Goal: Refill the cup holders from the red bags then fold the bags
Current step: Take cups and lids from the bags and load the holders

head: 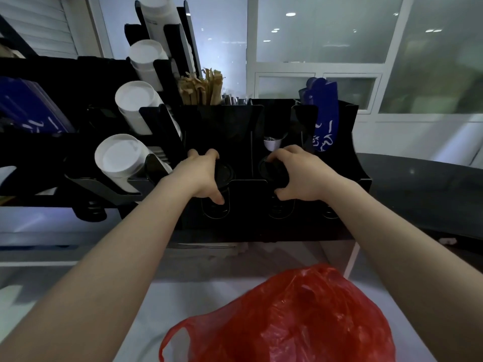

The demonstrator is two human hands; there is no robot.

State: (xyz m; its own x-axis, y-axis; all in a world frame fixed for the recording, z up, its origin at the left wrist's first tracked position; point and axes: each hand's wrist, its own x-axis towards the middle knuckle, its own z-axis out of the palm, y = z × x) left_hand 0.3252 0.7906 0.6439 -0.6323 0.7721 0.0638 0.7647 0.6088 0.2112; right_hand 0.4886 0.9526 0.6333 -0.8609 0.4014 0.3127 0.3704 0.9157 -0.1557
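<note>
Now both hands grip black lids mid-frame: left hand (202,176), right hand (300,173); red bag (300,317) lower right.

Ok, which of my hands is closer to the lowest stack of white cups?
Left. The left hand sits just right of the lowest white cup stack; the right hand is one slot farther right. Both grip black lids.

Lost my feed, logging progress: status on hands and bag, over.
Left hand grips left lid stack in holder. Right hand grips right lid stack, next slot. Red bag unfolded on counter. Nothing blocking.
</note>
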